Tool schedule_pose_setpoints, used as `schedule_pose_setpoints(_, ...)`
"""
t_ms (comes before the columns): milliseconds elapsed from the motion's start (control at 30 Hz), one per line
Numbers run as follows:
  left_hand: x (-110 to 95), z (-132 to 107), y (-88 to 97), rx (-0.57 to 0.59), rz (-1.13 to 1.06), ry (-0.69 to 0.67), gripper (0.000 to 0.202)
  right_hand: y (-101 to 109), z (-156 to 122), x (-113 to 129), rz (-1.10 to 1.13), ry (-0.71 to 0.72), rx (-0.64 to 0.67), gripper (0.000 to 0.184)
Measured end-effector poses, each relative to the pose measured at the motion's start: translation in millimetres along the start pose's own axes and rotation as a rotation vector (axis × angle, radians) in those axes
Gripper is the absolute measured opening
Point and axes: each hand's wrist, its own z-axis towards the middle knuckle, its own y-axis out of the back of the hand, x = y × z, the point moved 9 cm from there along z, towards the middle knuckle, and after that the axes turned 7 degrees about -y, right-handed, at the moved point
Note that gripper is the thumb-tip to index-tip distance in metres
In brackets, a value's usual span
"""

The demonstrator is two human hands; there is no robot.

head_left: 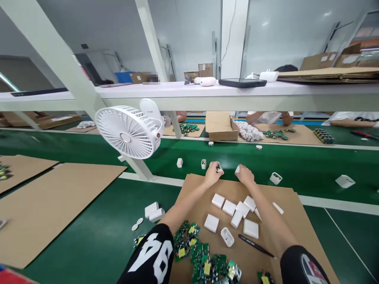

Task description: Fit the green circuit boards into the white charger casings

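Observation:
Both my arms reach forward over a brown cardboard sheet [284, 205] to its far edge, beside the green conveyor belt [296, 165]. My left hand [212, 173] is closed on a small white charger case [218, 168] with a dark opening. My right hand [244, 173] is closed on another small white charger case [237, 169], mostly hidden by the fingers. Between my forearms lie several white charger cases [237, 213]. A pile of green circuit boards [204, 260] sits near my elbows.
A white desk fan [127, 132] stands on a slanted frame post at left. Loose white cases [276, 178] ride on the belt. Black tweezers [256, 246] lie by my right forearm. Other people's arms [266, 116], a cardboard box [220, 126] and more parts are across the belt.

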Motion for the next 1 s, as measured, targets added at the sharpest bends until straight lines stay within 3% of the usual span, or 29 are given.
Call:
schedule_pose_setpoints(133, 2, 23, -22.9, 0.098, 0.054, -0.049, 0.032, 14, -15, -11, 0.022, 0.136, -0.067, 0.030)
schedule_pose_setpoints(300, -31, 1, -25.6, 0.151, -0.046, -0.118, 0.045, 49, -78, 15, 0.099, 0.434, -0.168, 0.037)
schedule_pose_setpoints(400, -54, -40, -9.5, 0.227, -0.153, -0.120, 0.044, 52, -130, 51, 0.123, 0.598, -0.144, 0.042)
schedule_pose_setpoints(500, -62, -95, 33.3, 0.202, -0.220, -0.085, 0.040, 36, -176, 84, 0.124, 0.713, -0.060, 0.058)
schedule_pose_setpoints(600, -51, -154, 92.4, 0.015, -0.294, 0.026, 0.035, -1, -208, 109, 0.042, 0.810, 0.077, 0.051)
schedule_pose_setpoints(700, -35, -214, 125.6, -0.061, -0.372, 0.152, 0.039, -48, -229, 129, -0.099, 0.936, 0.252, 0.043)
schedule_pose_setpoints(833, -14, -281, 141.0, -0.172, -0.419, 0.266, 0.042, -88, -238, 144, -0.243, 0.999, 0.362, 0.037)
schedule_pose_setpoints(900, -5, -304, 140.4, -0.232, -0.463, 0.309, 0.044, -90, -238, 147, -0.274, 0.985, 0.353, 0.023)
schedule_pose_setpoints(1000, 1, -320, 131.4, -0.286, -0.532, 0.345, 0.051, -75, -237, 142, -0.264, 0.894, 0.268, 0.017)
